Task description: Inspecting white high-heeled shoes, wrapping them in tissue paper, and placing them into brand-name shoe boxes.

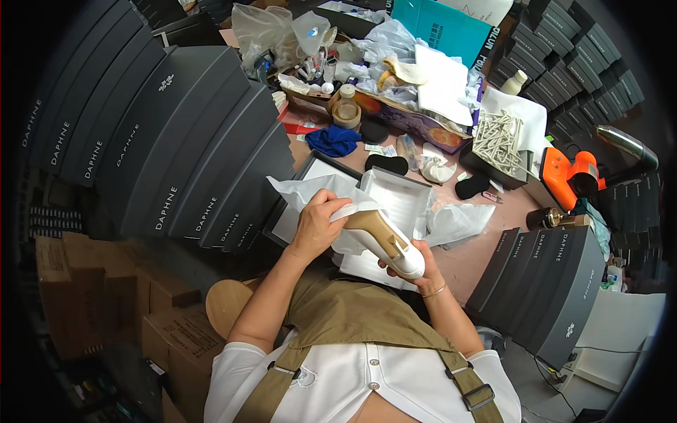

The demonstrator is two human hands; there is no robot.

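A white shoe [410,261] with a tan insole and a strap across it is tilted in front of me, above an open shoe box [400,189] with a white inside. My right hand [427,271] is closed around the shoe near its toe. White tissue paper [296,189] wraps over the heel end, and my left hand [319,224] pinches it there. The paper covers the heel, so whether my left fingers also grip the shoe is hidden. Another sheet of tissue paper [462,223] lies to the right of the box.
Tall stacks of dark shoe boxes [190,155] rise at left, with a shorter stack [539,282] at right. Farther back are a glass jar [346,109], a blue cloth [333,141], a bin of white sticks [499,144] and an orange holder with a heat gun [564,173].
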